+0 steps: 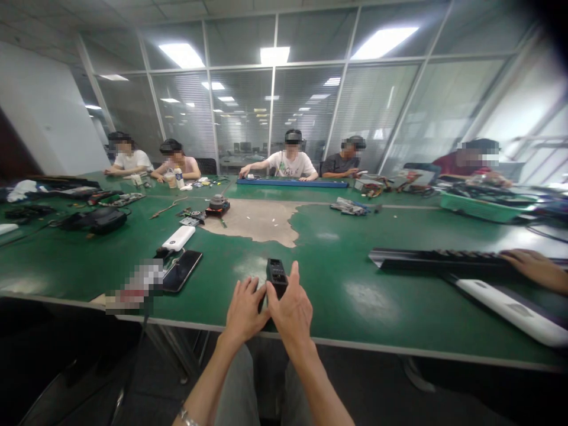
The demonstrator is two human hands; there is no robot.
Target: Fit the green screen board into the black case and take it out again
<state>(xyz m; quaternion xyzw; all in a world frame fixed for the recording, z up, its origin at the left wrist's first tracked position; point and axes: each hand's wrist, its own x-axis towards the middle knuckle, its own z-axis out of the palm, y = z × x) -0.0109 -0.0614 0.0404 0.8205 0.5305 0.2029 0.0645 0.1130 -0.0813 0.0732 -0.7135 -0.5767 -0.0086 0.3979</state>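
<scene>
A small black box-shaped device (pixel 276 273) with openings in its upper face is at the table's front, between my two hands. My right hand (pixel 293 307) is around its near end, thumb on the left side and index finger stretched forward along the right side. My left hand (pixel 244 310) is just left of it, fingers bent and close together. Something dark shows under the left thumb and fingertips; whether it belongs to the same device I cannot tell.
Left of my hands lie a black phone (pixel 181 271) and a white power bank (pixel 178 238). At right, another person's hand (pixel 539 269) rests on a long black strip (pixel 426 259), near a white device (pixel 510 307). A green basket (pixel 483 207) holds cables. Several people sit across the green table (pixel 346 266).
</scene>
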